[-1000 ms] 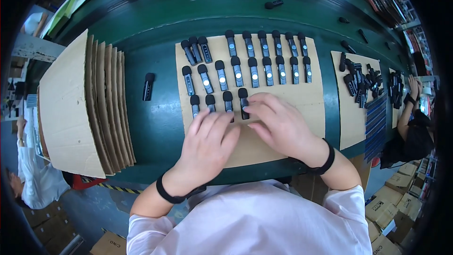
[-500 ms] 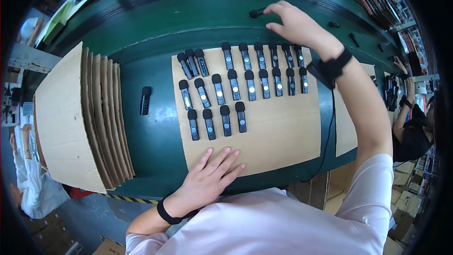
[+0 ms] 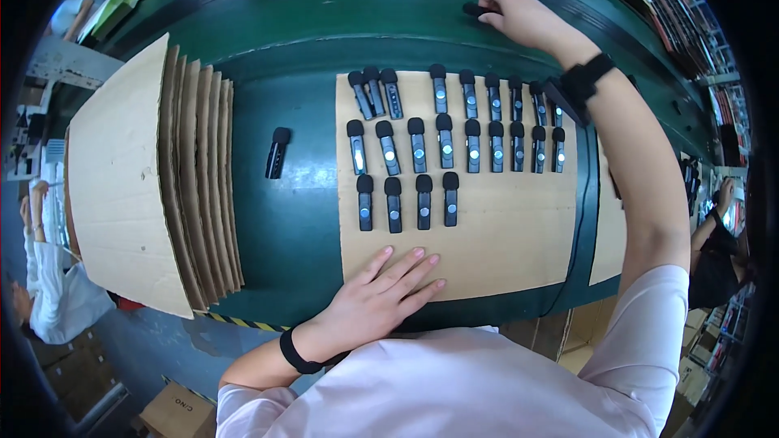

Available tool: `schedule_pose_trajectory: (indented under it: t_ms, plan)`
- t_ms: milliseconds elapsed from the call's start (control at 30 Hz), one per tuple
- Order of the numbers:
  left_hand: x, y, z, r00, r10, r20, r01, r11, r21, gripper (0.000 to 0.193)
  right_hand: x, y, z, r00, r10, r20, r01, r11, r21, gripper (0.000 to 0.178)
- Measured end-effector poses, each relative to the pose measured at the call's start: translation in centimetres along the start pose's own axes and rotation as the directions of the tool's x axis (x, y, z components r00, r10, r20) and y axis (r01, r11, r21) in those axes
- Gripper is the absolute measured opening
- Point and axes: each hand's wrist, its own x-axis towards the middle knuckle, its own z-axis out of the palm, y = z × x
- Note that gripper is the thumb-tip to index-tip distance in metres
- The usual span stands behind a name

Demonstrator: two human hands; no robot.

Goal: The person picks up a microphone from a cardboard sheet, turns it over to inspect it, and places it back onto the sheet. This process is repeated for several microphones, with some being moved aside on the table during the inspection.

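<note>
Far across the green bench, my right hand (image 3: 519, 19) is closed on a small black wireless microphone (image 3: 471, 10), whose foam tip sticks out to the left of the fingers. My left hand (image 3: 389, 296) lies flat with fingers spread on the near edge of a cardboard sheet (image 3: 503, 227). On this sheet, several similar microphones, such as this front one (image 3: 450, 201), lie in three rows with their foam tips pointing away from me. At the back left corner, three microphones (image 3: 375, 92) lean close together. Another microphone (image 3: 277, 152) rests on the bench left of the sheet.
A stack of upright cardboard pieces (image 3: 130, 178) stands at the left. A dark cable (image 3: 578, 231) runs down beside the sheet, and a second cardboard sheet (image 3: 610, 235) lies to the right. One person (image 3: 61, 284) is at the far left, another (image 3: 714, 255) at the right.
My right hand's fingers have closed on the far microphone, which they were reaching over before. The whole view has shifted, with the sheet now further right. My left hand stays on the cardboard.
</note>
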Motion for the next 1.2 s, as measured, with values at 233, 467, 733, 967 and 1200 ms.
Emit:
schedule_pose_trajectory:
  t_ms: [233,467,733,967,1200]
  plan:
    - [-0.1,-0.3,-0.3,1.0,-0.015,0.005,0.015,0.992,-0.123,0.049,-9.4,-5.9,-3.4,0.999,0.027,-0.018,-0.01,0.8,0.6,0.02]
    - [0.3,-1.3,-4.1,0.988,-0.126,-0.094,0.06,0.855,-0.516,0.038,-22.5,-13.2,-2.5,0.991,0.062,0.117,-0.132,0.402,0.906,0.027]
    - [2.9,-0.4,-6.3,0.895,-0.288,-0.341,-0.016,0.744,-0.668,0.027,-26.2,-17.6,-0.7,0.985,0.013,-0.173,0.149,0.454,0.878,0.03]
    - [3.5,0.8,-5.7,0.873,-0.343,-0.345,-0.042,0.654,-0.756,0.026,-26.6,-18.0,-0.5,0.96,0.034,-0.277,0.23,0.467,0.854,0.03]
    - [3.9,1.0,-5.7,0.867,-0.332,-0.371,-0.046,0.688,-0.724,0.028,-26.3,-18.4,0.0,0.95,0.017,-0.313,0.267,0.48,0.836,0.029]
